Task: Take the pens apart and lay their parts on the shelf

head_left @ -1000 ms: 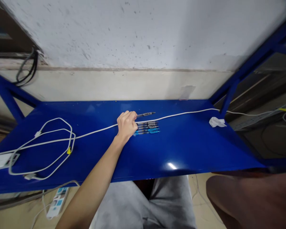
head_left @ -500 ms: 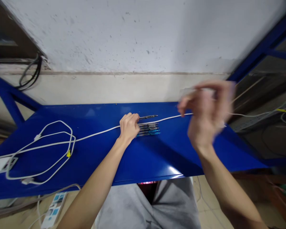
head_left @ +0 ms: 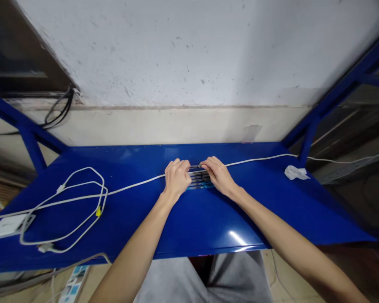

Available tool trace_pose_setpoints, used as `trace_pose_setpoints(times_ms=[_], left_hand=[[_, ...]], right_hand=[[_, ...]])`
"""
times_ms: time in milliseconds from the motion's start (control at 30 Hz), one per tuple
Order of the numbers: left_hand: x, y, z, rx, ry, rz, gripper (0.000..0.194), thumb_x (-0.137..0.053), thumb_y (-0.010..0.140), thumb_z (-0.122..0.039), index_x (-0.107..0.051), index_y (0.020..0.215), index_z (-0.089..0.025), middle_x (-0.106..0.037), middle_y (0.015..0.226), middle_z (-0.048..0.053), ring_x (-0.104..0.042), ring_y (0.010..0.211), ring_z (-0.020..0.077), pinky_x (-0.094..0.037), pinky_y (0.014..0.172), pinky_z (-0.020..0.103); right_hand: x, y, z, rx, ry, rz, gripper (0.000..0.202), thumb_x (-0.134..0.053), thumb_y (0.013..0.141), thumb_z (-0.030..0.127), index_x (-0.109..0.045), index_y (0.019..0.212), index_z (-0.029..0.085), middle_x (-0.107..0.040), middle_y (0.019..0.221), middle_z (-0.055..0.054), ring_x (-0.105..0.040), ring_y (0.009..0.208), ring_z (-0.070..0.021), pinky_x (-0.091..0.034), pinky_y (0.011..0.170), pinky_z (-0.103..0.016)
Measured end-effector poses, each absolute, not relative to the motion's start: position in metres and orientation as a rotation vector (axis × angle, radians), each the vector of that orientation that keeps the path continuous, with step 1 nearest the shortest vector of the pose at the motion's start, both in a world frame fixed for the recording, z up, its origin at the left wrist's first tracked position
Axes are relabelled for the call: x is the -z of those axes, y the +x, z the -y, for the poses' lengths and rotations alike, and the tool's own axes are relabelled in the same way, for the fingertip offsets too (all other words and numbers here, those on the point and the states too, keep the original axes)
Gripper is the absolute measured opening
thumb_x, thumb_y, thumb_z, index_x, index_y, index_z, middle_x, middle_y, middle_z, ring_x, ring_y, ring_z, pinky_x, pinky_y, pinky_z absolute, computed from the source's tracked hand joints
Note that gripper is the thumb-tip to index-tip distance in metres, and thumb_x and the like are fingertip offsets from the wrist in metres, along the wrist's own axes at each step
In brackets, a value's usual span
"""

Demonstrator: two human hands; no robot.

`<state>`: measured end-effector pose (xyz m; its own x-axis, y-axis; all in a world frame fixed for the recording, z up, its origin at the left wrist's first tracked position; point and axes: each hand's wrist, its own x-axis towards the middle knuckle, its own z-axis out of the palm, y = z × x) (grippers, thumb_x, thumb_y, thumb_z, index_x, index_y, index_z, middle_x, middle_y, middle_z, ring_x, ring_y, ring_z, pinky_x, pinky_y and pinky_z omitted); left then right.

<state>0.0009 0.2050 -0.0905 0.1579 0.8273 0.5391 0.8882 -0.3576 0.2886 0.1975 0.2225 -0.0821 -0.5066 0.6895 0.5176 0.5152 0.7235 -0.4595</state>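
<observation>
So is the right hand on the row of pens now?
Touching. In the head view the right hand rests its fingers on one end of the pens, with the left hand on the other end; no gap shows.

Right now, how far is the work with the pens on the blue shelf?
Several pens already lie side by side in a neat row on the blue shelf. Both hands are on that row: the left hand at one end, the right hand at the other, fingers curled over the pens. Whether any pen is lifted cannot be told. The white cable and crumpled paper lie untouched.
</observation>
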Motion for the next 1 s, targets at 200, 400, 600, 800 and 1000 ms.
trace_pose_setpoints(times_ms=[200,400,600,800,1000], left_hand=[[0.0880,0.0030,-0.2024,0.992,-2.346,1.695,0.019,-0.047,0.068,-0.003,-0.050,0.069,-0.022,-0.061,0.067,0.003,-0.054,0.070,0.0224,-0.035,0.069,0.035],[0.0876,0.0055,-0.2015,0.953,-2.347,1.699,0.020,-0.047,0.068,-0.003,-0.051,0.069,-0.022,-0.062,0.068,0.004,-0.055,0.071,0.0224,-0.035,0.070,0.036],[0.0874,0.0060,-0.2017,0.898,-2.365,1.720,0.022,-0.047,0.068,-0.001,-0.054,0.071,-0.022,-0.065,0.071,0.004,-0.057,0.075,0.0230,-0.035,0.071,0.036],[0.0868,0.0070,-0.2024,0.856,-2.356,1.773,0.023,-0.048,0.070,-0.002,-0.058,0.075,-0.022,-0.066,0.073,0.004,-0.058,0.078,0.0239,-0.035,0.072,0.036],[0.0848,0.0085,-0.2014,0.800,-2.366,1.846,0.020,-0.049,0.073,-0.005,-0.059,0.073,-0.022,-0.064,0.071,0.004,-0.058,0.075,0.0230,-0.031,0.066,0.035]], right_hand=[[0.0830,0.1978,-0.2221,-0.401,-0.920,2.101,0.027,-0.043,0.109,0.029,-0.066,0.100,0.020,-0.064,0.087,-0.007,-0.053,0.083,-0.0232,-0.042,0.078,-0.037],[0.0801,0.1999,-0.2202,-0.456,-0.947,2.042,0.025,-0.048,0.107,0.028,-0.069,0.096,0.021,-0.066,0.086,-0.007,-0.054,0.083,-0.0234,-0.043,0.078,-0.039],[0.0817,0.1998,-0.2203,-0.457,-0.961,2.023,0.024,-0.050,0.106,0.027,-0.071,0.094,0.021,-0.069,0.088,-0.007,-0.056,0.085,-0.0241,-0.044,0.080,-0.040],[0.0843,0.2006,-0.2227,-0.443,-0.947,2.013,0.023,-0.055,0.104,0.029,-0.072,0.092,0.020,-0.069,0.088,-0.007,-0.057,0.085,-0.0235,-0.044,0.079,-0.038],[0.0839,0.2024,-0.2245,-0.453,-0.928,2.031,0.031,-0.054,0.105,0.037,-0.075,0.090,0.020,-0.067,0.083,-0.007,-0.056,0.081,-0.0225,-0.043,0.077,-0.038]])
